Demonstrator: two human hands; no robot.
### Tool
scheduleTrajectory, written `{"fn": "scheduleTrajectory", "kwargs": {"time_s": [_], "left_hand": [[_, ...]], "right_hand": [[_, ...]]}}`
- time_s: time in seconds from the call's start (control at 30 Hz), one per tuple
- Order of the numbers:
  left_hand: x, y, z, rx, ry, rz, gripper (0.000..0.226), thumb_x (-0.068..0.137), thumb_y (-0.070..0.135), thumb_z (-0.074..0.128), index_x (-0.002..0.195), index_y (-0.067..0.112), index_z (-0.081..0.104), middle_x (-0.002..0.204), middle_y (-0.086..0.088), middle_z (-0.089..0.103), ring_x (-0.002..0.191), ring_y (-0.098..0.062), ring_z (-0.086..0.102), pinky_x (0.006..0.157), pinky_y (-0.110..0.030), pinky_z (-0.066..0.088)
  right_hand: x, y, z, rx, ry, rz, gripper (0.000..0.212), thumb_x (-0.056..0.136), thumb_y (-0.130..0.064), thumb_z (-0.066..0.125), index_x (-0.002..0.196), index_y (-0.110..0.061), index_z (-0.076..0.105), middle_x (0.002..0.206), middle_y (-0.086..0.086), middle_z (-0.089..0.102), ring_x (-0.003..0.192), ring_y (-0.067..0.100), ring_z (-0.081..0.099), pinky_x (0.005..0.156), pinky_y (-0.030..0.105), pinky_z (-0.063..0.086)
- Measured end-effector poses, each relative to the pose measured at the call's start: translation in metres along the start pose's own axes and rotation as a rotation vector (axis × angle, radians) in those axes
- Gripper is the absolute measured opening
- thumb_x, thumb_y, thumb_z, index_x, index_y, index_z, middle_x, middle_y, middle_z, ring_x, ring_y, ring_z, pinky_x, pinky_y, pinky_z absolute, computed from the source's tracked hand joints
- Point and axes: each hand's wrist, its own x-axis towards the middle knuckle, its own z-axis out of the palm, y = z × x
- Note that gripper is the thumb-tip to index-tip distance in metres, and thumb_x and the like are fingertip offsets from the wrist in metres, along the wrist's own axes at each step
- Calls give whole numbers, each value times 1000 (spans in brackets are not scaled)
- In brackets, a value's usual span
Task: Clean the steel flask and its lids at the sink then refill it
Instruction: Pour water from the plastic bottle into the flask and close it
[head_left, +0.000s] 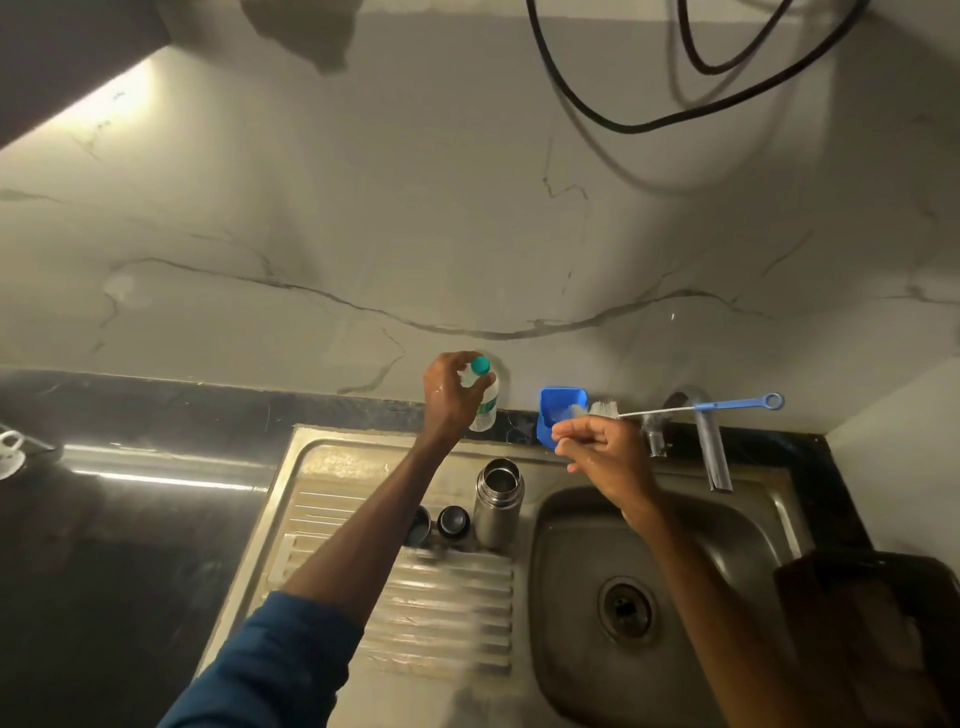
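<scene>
My left hand grips the soap bottle; my right hand pinches something unclear. The wet steel flask, six o'clock of the bottle, looks slippery; I'd grasp mid-body.

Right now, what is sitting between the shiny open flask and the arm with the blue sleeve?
In the head view, two small round lids sit side by side on the drainboard, between the flask and that arm; the arm partly hides one.

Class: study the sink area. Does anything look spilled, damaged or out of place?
Nothing spilled. The flask stands upright and open on the drainboard, two lids beside it. One oddity: a black cable hangs loose across the wall above.
</scene>
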Motion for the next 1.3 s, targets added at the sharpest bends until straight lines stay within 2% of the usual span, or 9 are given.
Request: {"fn": "scheduleTrajectory", "kwargs": {"time_s": [0.17,0.37,0.53,0.6,0.77,0.93,1.07,1.17,1.3], "left_hand": [[-7,-20,6,118,-30,25,35,93,20,77,124,9,65,125,-8,61,110,-16,52,97,-30,45],[-5,-22,1,111,-3,-1,35,98,26,71,128,11,62,130,-7,57,111,-11,46,97,-26,40],[0,-22,2,141,-1,-26,45,93,31,76,131,15,58,131,-3,60,111,-11,49,86,-4,24],[0,-21,1,144,3,-25,47,93,32,76,133,16,57,132,-3,60,111,-10,48,88,-5,26],[-4,-29,-5,171,-1,-5,55,93,36,76,139,17,53,139,-4,59,121,-19,54,99,-27,37],[-38,-51,-34,149,19,56,38,95,22,71,130,15,59,129,-4,65,113,-22,62,99,-44,55],[-83,-93,-56,310,-247,89,44,84,13,75,126,19,64,125,-1,68,117,-22,60,101,-47,53],[-114,-106,-62,463,-502,30,62,82,26,77,139,17,56,136,-7,62,126,-30,54,105,-41,49],[-135,-113,-48,788,-624,106,80,83,50,77,148,16,44,145,-8,57,137,-34,42,108,-47,41]], "right_hand": [[0,11,-2,-19,-25,22,11,91,-6,76,101,-9,77,93,4,79,82,19,77,67,28,63],[-2,13,0,-10,-74,41,8,93,-7,74,98,-12,76,92,5,78,80,20,77,67,31,64],[-2,15,3,2,-118,67,9,93,-9,74,101,-9,75,94,5,78,83,22,77,70,36,65],[-3,16,3,5,-123,70,9,93,-9,73,102,-8,75,94,6,78,83,22,77,70,34,64],[-6,17,3,7,-142,96,10,93,-8,73,102,-9,76,94,4,79,83,20,77,69,33,63],[-13,21,8,17,-132,130,10,92,-6,73,100,-10,77,92,4,79,82,20,77,70,34,62],[-25,29,15,-24,-109,137,11,91,-9,76,100,-12,78,92,1,78,82,16,76,67,29,63],[-35,41,25,-58,-87,172,11,90,-9,76,101,-11,78,92,0,78,81,14,74,69,29,63],[-50,52,38,-81,-86,213,11,89,-4,76,99,-10,79,88,3,78,75,15,71,63,24,59]]}}
